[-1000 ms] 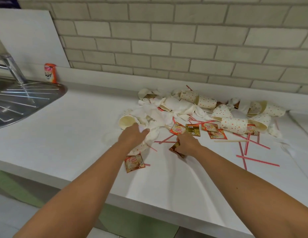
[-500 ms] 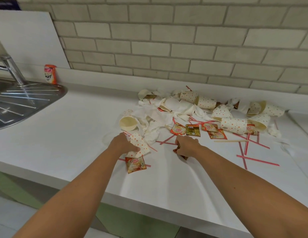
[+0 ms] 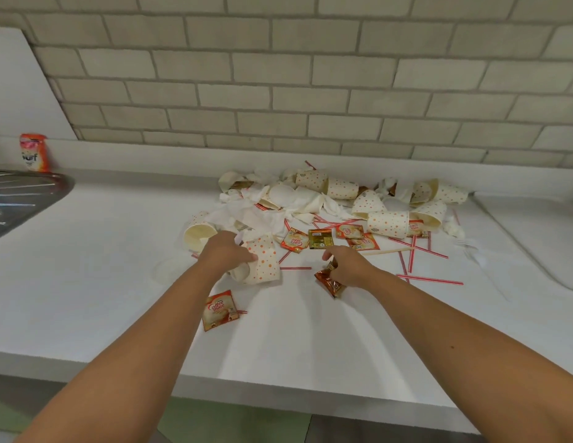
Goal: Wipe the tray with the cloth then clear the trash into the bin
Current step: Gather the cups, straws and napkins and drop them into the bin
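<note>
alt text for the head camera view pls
Seen from above, a person's left hand grips a crushed dotted paper cup and the right hand pinches a shiny brown wrapper over a white counter. Behind them lies a heap of cups, napkins, sachets and striped straws, below a brick wall.

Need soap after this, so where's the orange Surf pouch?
Head view, far left: the orange Surf pouch stands upright just behind the steel sink.
</note>
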Available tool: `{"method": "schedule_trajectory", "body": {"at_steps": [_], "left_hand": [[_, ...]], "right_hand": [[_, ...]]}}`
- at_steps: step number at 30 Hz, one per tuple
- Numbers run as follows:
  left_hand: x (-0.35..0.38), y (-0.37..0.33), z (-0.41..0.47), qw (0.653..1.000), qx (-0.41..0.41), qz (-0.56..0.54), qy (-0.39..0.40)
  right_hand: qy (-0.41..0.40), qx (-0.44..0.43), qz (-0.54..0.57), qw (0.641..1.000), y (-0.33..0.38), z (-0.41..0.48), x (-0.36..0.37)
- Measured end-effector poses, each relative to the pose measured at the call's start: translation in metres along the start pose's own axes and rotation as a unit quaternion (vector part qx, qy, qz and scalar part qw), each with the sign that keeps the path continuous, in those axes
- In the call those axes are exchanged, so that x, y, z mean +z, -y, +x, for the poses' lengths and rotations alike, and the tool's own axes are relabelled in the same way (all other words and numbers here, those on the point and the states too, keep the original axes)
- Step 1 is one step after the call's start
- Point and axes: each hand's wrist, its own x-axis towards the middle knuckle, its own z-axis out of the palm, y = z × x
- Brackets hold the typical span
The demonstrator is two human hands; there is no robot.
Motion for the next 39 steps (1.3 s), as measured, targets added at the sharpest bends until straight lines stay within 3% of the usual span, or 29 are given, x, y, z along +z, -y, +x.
{"method": "schedule_trajectory", "body": {"at_steps": [7, 15, 27, 34, 39], "left_hand": [[0.044, -0.069, -0.028, 0.995, 0.085, -0.002, 0.044], [0.127, -0.152, -0.079, 0.975, 0.171, 0.004, 0.146], [0.275, -0.25, -0.2, 0.899, 0.322, 0.06, 0.29], [0.337, -0.263, -0.271, 0.85, 0.382, 0.094, 0.35], [0.378, -0.246, -0.301, 0.827, 0.384, 0.144, 0.384]], "right_hand": [[-0.042, 0.02, 0.092, 0.995, -0.042, -0.044, -0.042], [-0.091, 0.114, 0.133, 0.98, -0.124, -0.121, -0.087], [-0.156, 0.275, 0.107, 0.943, -0.25, -0.275, -0.12], [-0.179, 0.339, 0.088, 0.919, -0.296, -0.338, -0.106], [-0.139, 0.392, 0.09, 0.905, -0.321, -0.368, -0.078]]}}
